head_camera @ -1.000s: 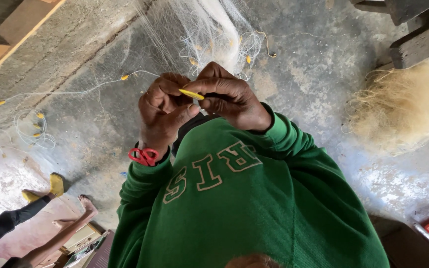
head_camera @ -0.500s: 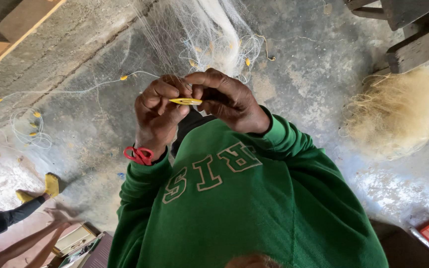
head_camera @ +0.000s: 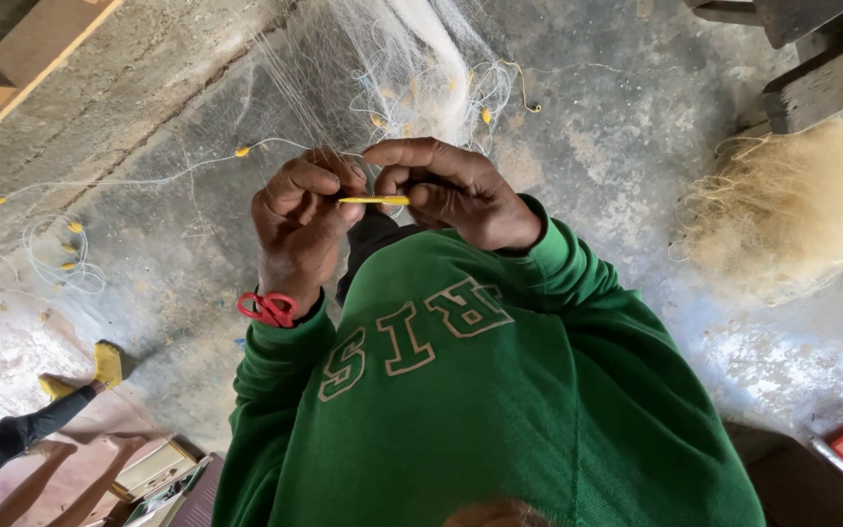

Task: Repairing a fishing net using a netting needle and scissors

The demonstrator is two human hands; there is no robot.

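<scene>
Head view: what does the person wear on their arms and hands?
Both arms are in long green sweatshirt sleeves with ribbed cuffs. The left hand is bare, with a red coiled band at the wrist. The right hand is bare; no ring or watch shows.

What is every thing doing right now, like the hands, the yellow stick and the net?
left hand: pinching yellow stick's end
right hand: pinching its other end
yellow stick: level between hands
white net: bunched, spread over floor
straw-coloured fibre heap: loose on floor

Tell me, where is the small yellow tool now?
In the head view, the yellow tool sits centre frame, pinched between the left hand and right hand, just below the white net.
</scene>
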